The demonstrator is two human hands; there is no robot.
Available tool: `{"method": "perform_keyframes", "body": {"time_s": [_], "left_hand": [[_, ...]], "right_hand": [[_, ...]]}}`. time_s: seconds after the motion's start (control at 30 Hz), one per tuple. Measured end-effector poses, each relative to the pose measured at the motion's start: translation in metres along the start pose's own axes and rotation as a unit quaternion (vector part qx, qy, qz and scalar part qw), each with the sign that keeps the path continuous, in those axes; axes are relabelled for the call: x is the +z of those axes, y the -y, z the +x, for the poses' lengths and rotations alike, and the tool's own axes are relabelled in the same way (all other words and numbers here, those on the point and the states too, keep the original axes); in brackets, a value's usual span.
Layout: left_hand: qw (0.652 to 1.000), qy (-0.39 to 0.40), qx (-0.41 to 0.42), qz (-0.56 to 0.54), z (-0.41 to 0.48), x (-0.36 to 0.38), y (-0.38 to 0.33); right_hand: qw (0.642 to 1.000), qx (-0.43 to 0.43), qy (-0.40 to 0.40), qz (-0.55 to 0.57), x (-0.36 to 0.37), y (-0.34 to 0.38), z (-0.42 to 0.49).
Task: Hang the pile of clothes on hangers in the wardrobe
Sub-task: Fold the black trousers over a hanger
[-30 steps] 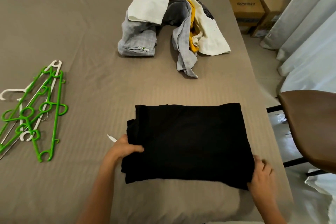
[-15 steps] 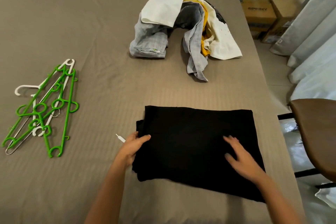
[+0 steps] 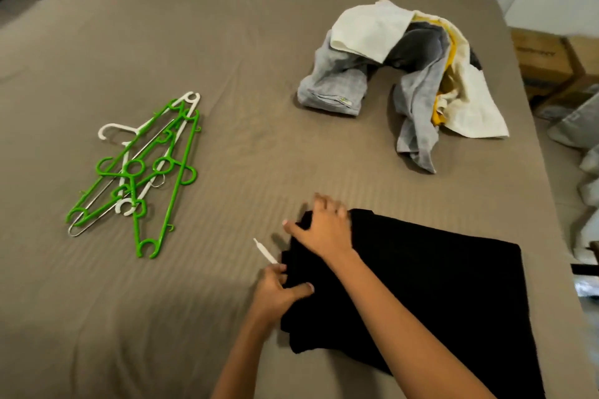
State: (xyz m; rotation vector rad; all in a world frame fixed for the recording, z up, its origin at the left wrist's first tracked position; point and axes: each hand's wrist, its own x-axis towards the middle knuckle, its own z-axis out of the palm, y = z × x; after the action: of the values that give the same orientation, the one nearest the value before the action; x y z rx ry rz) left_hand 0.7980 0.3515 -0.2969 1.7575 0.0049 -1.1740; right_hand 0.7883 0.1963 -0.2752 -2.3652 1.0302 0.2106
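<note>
Folded black garment on bed, long axis left-right. Both hands at its left end: right hand spread on far corner, left hand pinching edge, thumb on top. Hangers lie leftward, nearer left hand.

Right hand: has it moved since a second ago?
Yes. The right hand went leftward across the black cloth, from its near right corner to its far left corner, by the left hand.
</note>
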Motion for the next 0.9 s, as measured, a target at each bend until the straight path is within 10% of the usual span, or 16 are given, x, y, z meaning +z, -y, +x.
{"method": "perform_keyframes", "body": {"time_s": [0.13,0.33,0.43,0.57,0.67,0.9], "left_hand": [[0.987,0.133,-0.025,0.085,-0.001,-0.021,0.000],[0.971,0.171,-0.054,0.157,-0.008,-0.046,-0.012],[0.986,-0.036,0.023,0.160,0.012,-0.093,-0.006],[0.895,-0.377,0.126,0.203,0.047,-0.180,0.002],[0.857,-0.406,0.126,0.291,0.068,-0.227,0.003],[0.897,-0.370,0.061,0.232,0.106,-0.258,-0.005]], "right_hand": [[0.969,0.153,0.188,-0.049,0.018,0.027,-0.014],[0.990,0.105,0.096,-0.009,0.045,0.036,-0.016],[0.993,-0.035,0.033,0.108,0.039,0.048,-0.017],[0.981,-0.129,0.038,0.140,0.048,0.101,0.005],[0.970,-0.155,0.079,0.170,0.074,0.147,0.030],[0.969,-0.099,0.140,0.176,0.135,0.234,0.079]]}}
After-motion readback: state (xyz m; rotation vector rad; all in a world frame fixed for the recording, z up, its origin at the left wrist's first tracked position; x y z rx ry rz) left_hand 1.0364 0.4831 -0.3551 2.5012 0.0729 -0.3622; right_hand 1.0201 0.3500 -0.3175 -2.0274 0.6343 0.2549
